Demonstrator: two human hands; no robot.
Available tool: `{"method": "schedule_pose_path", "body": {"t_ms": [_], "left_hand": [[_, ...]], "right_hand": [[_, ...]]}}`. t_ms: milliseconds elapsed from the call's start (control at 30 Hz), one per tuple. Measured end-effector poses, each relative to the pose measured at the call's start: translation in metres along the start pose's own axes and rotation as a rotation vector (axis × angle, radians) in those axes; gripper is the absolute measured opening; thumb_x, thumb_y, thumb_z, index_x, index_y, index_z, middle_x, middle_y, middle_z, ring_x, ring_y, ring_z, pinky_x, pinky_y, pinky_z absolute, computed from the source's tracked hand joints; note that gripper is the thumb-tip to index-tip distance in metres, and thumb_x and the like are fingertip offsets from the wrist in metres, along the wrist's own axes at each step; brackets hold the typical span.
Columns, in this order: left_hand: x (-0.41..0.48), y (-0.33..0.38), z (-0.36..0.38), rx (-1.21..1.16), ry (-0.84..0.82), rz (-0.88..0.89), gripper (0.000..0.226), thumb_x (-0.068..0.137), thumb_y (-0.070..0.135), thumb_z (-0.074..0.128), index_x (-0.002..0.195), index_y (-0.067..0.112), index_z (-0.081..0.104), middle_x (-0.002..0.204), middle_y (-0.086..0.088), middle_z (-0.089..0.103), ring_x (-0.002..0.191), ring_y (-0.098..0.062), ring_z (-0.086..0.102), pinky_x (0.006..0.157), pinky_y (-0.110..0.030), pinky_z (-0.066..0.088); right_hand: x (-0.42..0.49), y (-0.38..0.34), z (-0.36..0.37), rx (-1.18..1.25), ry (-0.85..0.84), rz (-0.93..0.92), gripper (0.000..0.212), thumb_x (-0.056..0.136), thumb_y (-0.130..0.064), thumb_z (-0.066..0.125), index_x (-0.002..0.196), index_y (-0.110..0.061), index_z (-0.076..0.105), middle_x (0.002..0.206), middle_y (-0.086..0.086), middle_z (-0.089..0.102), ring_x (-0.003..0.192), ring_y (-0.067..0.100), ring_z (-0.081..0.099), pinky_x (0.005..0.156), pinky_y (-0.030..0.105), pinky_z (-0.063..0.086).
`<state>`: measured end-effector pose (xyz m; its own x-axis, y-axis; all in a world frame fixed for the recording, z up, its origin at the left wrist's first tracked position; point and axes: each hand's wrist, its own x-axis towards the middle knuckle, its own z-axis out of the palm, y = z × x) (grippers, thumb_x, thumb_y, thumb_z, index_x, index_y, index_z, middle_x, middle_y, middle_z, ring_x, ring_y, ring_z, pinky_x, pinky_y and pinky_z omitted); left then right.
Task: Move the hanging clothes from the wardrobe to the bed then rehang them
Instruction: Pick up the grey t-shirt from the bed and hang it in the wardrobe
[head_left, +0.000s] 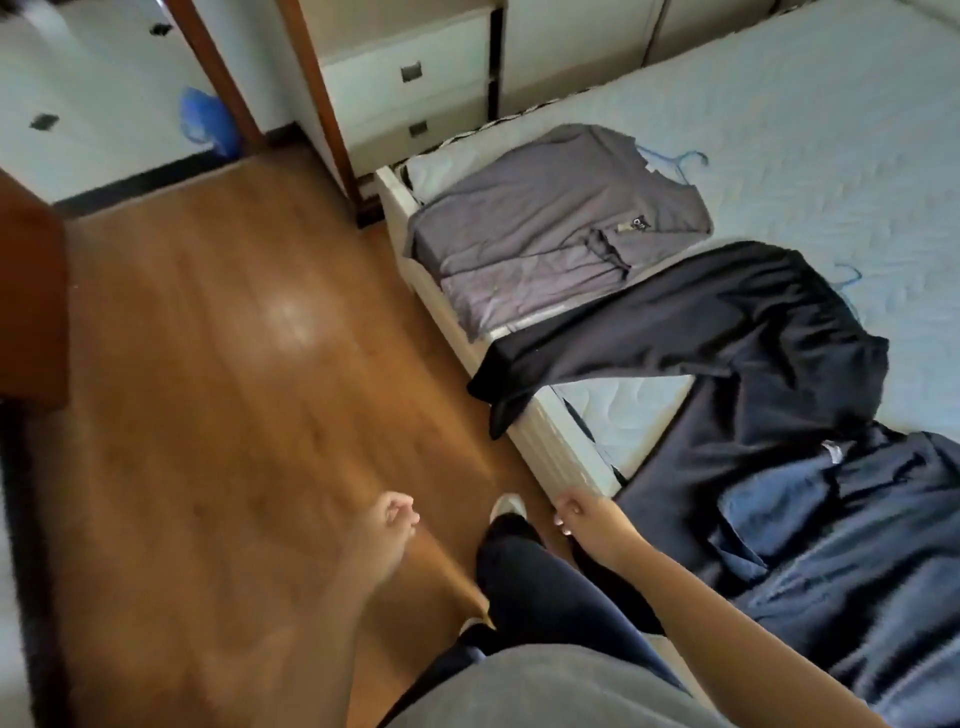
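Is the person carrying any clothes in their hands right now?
No, the left hand and right hand are both empty, while the grey shirt lies on the bed.

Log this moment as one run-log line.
left hand: empty | right hand: empty | bed: gray shirt, black garment, navy garment | phase: walking

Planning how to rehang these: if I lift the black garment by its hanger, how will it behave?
The black garment will likely hang limp; it lies creased, one end drooping over the bed edge. It may slide, since the cloth looks smooth. Its blue hanger looks thin, probably light.
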<state>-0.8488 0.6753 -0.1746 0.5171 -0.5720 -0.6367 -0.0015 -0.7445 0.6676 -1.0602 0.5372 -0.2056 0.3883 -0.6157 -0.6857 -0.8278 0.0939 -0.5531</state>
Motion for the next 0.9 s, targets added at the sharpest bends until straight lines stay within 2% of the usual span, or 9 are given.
{"method": "schedule_pose_path", "body": {"t_ms": [100,200,267,400,500,700,800,833,900], "left_hand": [[0.030,0.010,-0.012,0.005,-0.041,-0.040,0.018,0.094,0.014,0.043,0.083,0.025,0.054,0.085,-0.001,0.064,0.087,-0.022,0.062,0.074,-0.026,0.045],[0.076,0.036,-0.036,0.108,-0.046,-0.025,0.021,0.095,0.016,0.043,0.081,0.029,0.052,0.083,0.001,0.064,0.083,-0.018,0.063,0.076,-0.027,0.046],[0.113,0.068,-0.057,0.195,-0.030,-0.021,0.018,0.093,0.014,0.046,0.081,0.025,0.053,0.083,-0.001,0.065,0.085,-0.022,0.063,0.079,-0.031,0.047],[0.191,0.142,-0.091,0.308,-0.014,0.016,0.024,0.092,0.013,0.047,0.077,0.031,0.051,0.088,-0.004,0.067,0.087,-0.023,0.064,0.085,-0.035,0.048],[0.245,0.200,-0.098,0.355,-0.038,0.097,0.014,0.094,0.018,0.042,0.097,0.024,0.055,0.099,-0.002,0.064,0.095,-0.020,0.061,0.081,-0.030,0.046],[0.329,0.271,-0.092,0.381,-0.178,0.215,0.012,0.091,0.018,0.047,0.094,0.027,0.055,0.096,0.002,0.063,0.093,-0.015,0.059,0.079,-0.025,0.043],[0.388,0.301,-0.096,0.440,-0.252,0.206,0.012,0.090,0.014,0.049,0.091,0.024,0.056,0.097,-0.003,0.065,0.096,-0.021,0.061,0.085,-0.030,0.047],[0.407,0.312,-0.100,0.483,-0.274,0.211,0.012,0.090,0.013,0.049,0.092,0.022,0.057,0.099,-0.007,0.066,0.098,-0.024,0.062,0.087,-0.032,0.047],[0.445,0.338,-0.110,0.620,-0.333,0.294,0.015,0.091,0.013,0.047,0.100,0.016,0.059,0.106,-0.007,0.065,0.103,-0.024,0.060,0.086,-0.028,0.044]], "right_hand": [[0.045,-0.038,-0.015,0.200,0.021,0.045,0.016,0.093,-0.016,0.044,0.085,-0.021,0.056,0.079,0.000,0.063,0.073,0.019,0.059,0.064,0.025,0.044],[0.101,-0.065,-0.037,0.390,0.100,0.123,0.018,0.089,-0.007,0.042,0.094,-0.002,0.059,0.074,0.006,0.062,0.070,0.023,0.057,0.060,0.026,0.041],[0.135,-0.085,-0.061,0.509,0.158,0.202,0.020,0.089,-0.003,0.041,0.092,0.008,0.057,0.070,0.011,0.057,0.062,0.024,0.051,0.055,0.026,0.036],[0.187,-0.127,-0.106,0.730,0.210,0.375,0.017,0.091,-0.010,0.041,0.080,-0.011,0.053,0.070,0.006,0.057,0.052,0.016,0.055,0.048,0.021,0.033],[0.231,-0.151,-0.133,0.692,0.281,0.333,0.013,0.092,-0.012,0.041,0.091,-0.011,0.053,0.069,0.004,0.058,0.043,0.011,0.056,0.035,0.015,0.033],[0.272,-0.185,-0.150,0.710,0.409,0.439,0.016,0.092,-0.006,0.037,0.098,-0.009,0.052,0.070,0.004,0.057,0.060,0.021,0.053,0.053,0.026,0.041],[0.298,-0.198,-0.149,0.634,0.492,0.527,0.021,0.086,-0.003,0.040,0.101,-0.005,0.055,0.075,0.007,0.060,0.071,0.030,0.058,0.070,0.038,0.050],[0.304,-0.208,-0.148,0.638,0.529,0.554,0.023,0.086,-0.005,0.042,0.104,-0.004,0.056,0.080,0.010,0.061,0.073,0.031,0.059,0.072,0.037,0.051],[0.314,-0.234,-0.152,0.677,0.568,0.601,0.022,0.086,-0.005,0.045,0.104,-0.005,0.058,0.087,0.014,0.062,0.065,0.024,0.057,0.062,0.026,0.048]]}}
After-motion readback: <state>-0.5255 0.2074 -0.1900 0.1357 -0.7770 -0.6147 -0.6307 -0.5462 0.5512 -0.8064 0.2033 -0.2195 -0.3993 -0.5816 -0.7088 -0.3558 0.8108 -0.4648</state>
